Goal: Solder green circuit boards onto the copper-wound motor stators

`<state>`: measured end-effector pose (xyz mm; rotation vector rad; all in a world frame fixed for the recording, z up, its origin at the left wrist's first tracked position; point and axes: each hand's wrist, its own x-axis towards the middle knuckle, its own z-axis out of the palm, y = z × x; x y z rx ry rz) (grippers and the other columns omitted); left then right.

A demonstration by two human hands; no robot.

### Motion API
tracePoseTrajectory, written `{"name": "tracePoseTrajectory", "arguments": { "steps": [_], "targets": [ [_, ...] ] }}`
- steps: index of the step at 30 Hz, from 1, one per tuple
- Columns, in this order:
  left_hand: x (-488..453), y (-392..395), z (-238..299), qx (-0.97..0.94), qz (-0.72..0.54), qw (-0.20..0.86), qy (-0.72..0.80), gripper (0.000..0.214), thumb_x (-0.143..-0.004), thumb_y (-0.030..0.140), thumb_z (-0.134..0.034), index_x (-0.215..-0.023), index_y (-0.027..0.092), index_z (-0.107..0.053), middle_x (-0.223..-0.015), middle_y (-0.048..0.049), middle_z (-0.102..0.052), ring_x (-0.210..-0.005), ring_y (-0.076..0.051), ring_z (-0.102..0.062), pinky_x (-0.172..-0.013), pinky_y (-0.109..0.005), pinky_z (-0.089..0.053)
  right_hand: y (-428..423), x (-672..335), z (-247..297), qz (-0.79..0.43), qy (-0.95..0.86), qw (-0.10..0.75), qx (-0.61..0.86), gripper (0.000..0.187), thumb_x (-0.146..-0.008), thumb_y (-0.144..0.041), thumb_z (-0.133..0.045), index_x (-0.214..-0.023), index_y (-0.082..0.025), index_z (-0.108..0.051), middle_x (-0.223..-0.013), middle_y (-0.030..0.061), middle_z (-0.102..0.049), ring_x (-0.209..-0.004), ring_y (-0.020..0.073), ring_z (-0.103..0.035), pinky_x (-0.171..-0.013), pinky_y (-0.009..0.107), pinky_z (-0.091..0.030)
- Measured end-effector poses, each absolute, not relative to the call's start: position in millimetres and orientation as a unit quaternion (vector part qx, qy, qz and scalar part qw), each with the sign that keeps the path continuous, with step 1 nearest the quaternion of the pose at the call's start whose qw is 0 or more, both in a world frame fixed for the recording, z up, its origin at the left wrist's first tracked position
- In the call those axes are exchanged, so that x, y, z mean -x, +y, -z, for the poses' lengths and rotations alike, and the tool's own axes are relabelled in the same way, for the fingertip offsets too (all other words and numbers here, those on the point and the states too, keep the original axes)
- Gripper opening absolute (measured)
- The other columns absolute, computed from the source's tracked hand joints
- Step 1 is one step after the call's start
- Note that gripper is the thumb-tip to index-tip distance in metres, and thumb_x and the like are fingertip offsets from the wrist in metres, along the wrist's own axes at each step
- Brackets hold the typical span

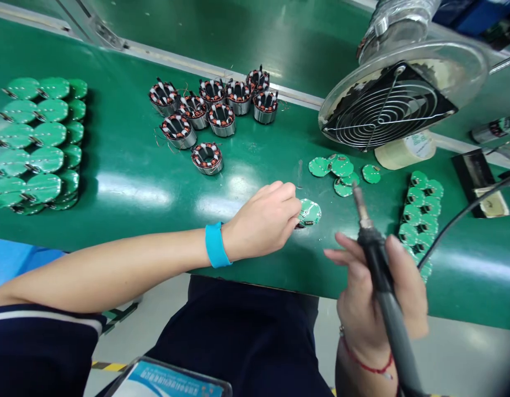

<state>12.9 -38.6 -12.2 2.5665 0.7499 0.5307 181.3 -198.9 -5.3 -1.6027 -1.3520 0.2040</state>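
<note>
My left hand (269, 218), a blue band at its wrist, is closed on the edge of a round green circuit board (311, 212) low over the bench. Something dark shows under that board, mostly hidden by my fingers. In my right hand (379, 309) is a soldering iron (381, 264), its tip pointing up and away, to the right of the board and apart from it. Just beyond the tip lie several loose round boards (341, 165). Wound motor stators (221, 118) stand in a group past my left hand, with one stator (207, 158) nearer to me.
Stacked rows of finished-looking green boards (48, 135) lie at the left, and a smaller block of boards (420, 215) at the right. A fume extractor fan (387, 110) hangs at the back right, beside a tape roll (407, 150). The iron's black cable (457, 212) crosses the right side.
</note>
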Motion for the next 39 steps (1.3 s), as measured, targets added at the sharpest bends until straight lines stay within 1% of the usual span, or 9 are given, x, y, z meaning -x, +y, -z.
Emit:
{"name": "tracePoseTrajectory", "arguments": {
  "steps": [6,9,11,13,16,22,25,27,39],
  "targets": [
    [-11,-38,11,-0.907,-0.19,0.248,0.281,0.024,-0.104,0.017,-0.049,-0.084,0.018,-0.061,-0.086,-0.0047,-0.055,-0.086,-0.022,-0.054,-0.084,-0.038,-0.05,-141,-191,5,-0.151,-0.608,0.372,0.685,0.043,-0.104,-0.033,-0.066,-0.147,-0.029,-0.061,-0.131,0.0097,-0.077,-0.114,0.0268,-0.078,-0.101,0.049,-0.065],
    [-8,-29,12,-0.857,-0.232,0.355,0.293,0.006,-0.101,0.018,-0.057,-0.102,0.018,-0.063,-0.098,-0.0041,-0.059,-0.088,-0.02,-0.058,-0.084,-0.035,-0.053,-132,-191,11,-0.169,-0.618,0.379,0.668,0.047,-0.102,-0.031,-0.067,-0.149,-0.028,-0.058,-0.125,0.0096,-0.076,-0.103,0.0247,-0.077,-0.095,0.047,-0.066],
    [-7,-22,13,-0.831,-0.253,0.406,0.282,0.016,-0.099,0.018,-0.06,-0.114,0.018,-0.064,-0.106,-0.0049,-0.059,-0.092,-0.019,-0.06,-0.085,-0.033,-0.054,-129,-189,11,-0.165,-0.618,0.409,0.651,0.044,-0.103,-0.025,-0.064,-0.146,-0.03,-0.059,-0.117,0.0069,-0.077,-0.098,0.0222,-0.077,-0.09,0.042,-0.067],
    [-6,-17,15,-0.832,-0.255,0.421,0.256,0.013,-0.099,0.018,-0.059,-0.109,0.018,-0.067,-0.103,-0.0046,-0.06,-0.094,-0.019,-0.062,-0.086,-0.033,-0.053,-126,-187,9,-0.165,-0.616,0.439,0.633,0.042,-0.103,-0.023,-0.063,-0.143,-0.032,-0.06,-0.112,0.004,-0.077,-0.097,0.0204,-0.077,-0.088,0.039,-0.067],
    [-5,-14,17,-0.845,-0.279,0.398,0.222,0.014,-0.1,0.015,-0.056,-0.092,0.018,-0.068,-0.094,-0.0035,-0.062,-0.091,-0.018,-0.061,-0.083,-0.031,-0.052,-123,-187,2,-0.198,-0.596,0.466,0.623,0.038,-0.102,-0.028,-0.068,-0.139,-0.034,-0.062,-0.109,0.0013,-0.079,-0.091,0.0177,-0.078,-0.081,0.033,-0.066],
    [-2,-18,23,-0.884,-0.358,0.253,0.161,0.029,-0.108,0.017,-0.044,-0.092,0.021,-0.067,-0.096,-0.006,-0.067,-0.088,-0.019,-0.06,-0.082,-0.033,-0.051,-118,-193,-11,-0.32,-0.573,0.394,0.644,0.046,-0.093,-0.05,-0.079,-0.132,-0.03,-0.067,-0.1,0.0019,-0.081,-0.074,0.0175,-0.076,-0.064,0.029,-0.063],
    [-1,-21,24,-0.886,-0.31,0.272,0.21,0.014,-0.103,0.028,-0.062,-0.115,0.02,-0.065,-0.117,-0.0107,-0.07,-0.107,-0.026,-0.063,-0.096,-0.041,-0.053,-116,-194,-13,-0.342,-0.563,0.383,0.648,0.051,-0.091,-0.05,-0.081,-0.135,-0.03,-0.066,-0.105,0.0029,-0.081,-0.075,0.0178,-0.076,-0.068,0.031,-0.066],
    [-3,-24,24,-0.871,-0.252,0.324,0.269,0.044,-0.093,0.036,-0.078,-0.128,0.019,-0.058,-0.127,-0.0141,-0.068,-0.116,-0.031,-0.062,-0.101,-0.048,-0.054,-115,-195,-12,-0.347,-0.561,0.386,0.645,0.05,-0.092,-0.05,-0.08,-0.136,-0.03,-0.065,-0.109,0.0037,-0.081,-0.079,0.0189,-0.078,-0.073,0.034,-0.068],
    [-2,-26,31,-0.787,-0.195,0.511,0.284,0.056,-0.087,0.024,-0.08,-0.134,0.022,-0.051,-0.138,-0.0145,-0.066,-0.133,-0.029,-0.065,-0.11,-0.047,-0.055,-115,-222,-9,-0.125,-0.782,0.248,0.557,0.045,-0.105,-0.034,-0.066,-0.149,-0.038,-0.057,-0.125,0.0067,-0.079,-0.101,0.0288,-0.078,-0.087,0.045,-0.067]
  ]
}}
